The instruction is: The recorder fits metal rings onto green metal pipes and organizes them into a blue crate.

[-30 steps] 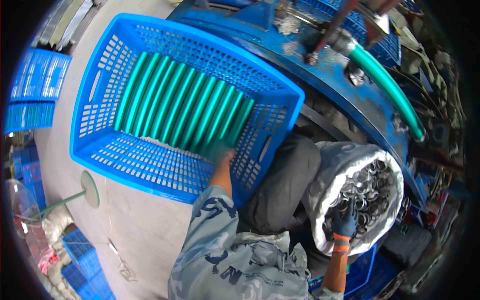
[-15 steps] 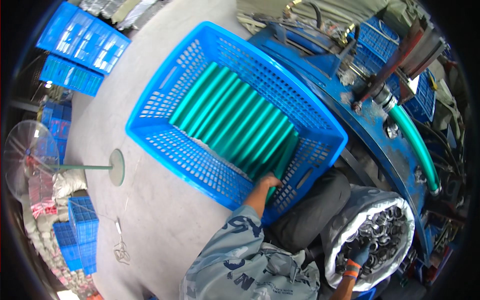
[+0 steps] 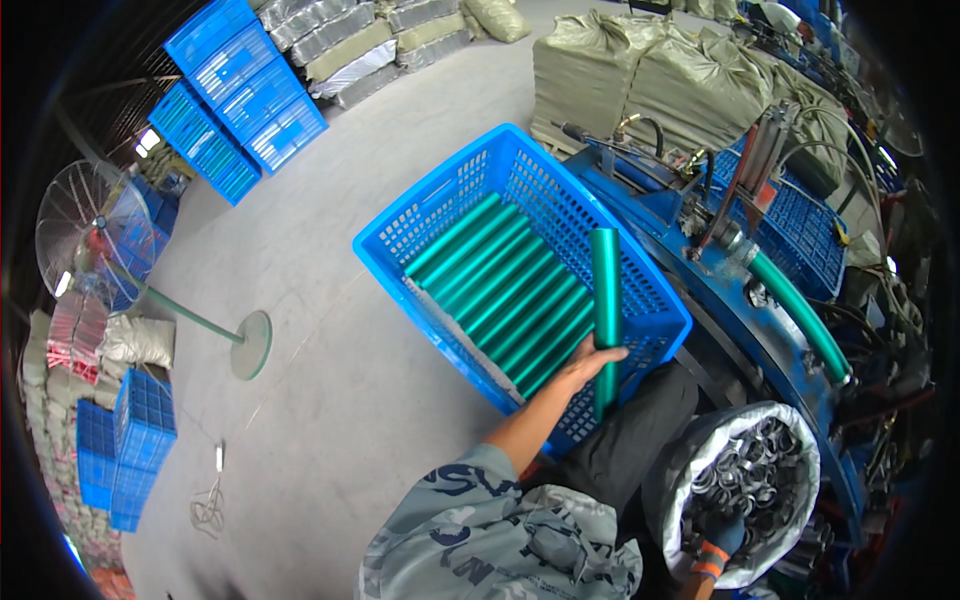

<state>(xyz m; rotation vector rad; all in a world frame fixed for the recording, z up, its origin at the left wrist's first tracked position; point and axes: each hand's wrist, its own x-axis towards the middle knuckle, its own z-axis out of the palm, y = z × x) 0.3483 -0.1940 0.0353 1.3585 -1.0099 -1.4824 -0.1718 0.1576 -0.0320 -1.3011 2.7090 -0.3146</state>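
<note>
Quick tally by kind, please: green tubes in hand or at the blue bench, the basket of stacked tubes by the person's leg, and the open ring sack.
Green tubes: 2 (held tube in the left hand; bench tube at the blue bench)
Blue basket: 1
Open sack: 1
Total: 4
The overlapping rings can't be counted reliably.

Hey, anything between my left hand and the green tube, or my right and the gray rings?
Nothing visible blocks either: your left hand grips the green tube, and your gloved right hand reaches into the open sack, right at the gray rings.
</note>
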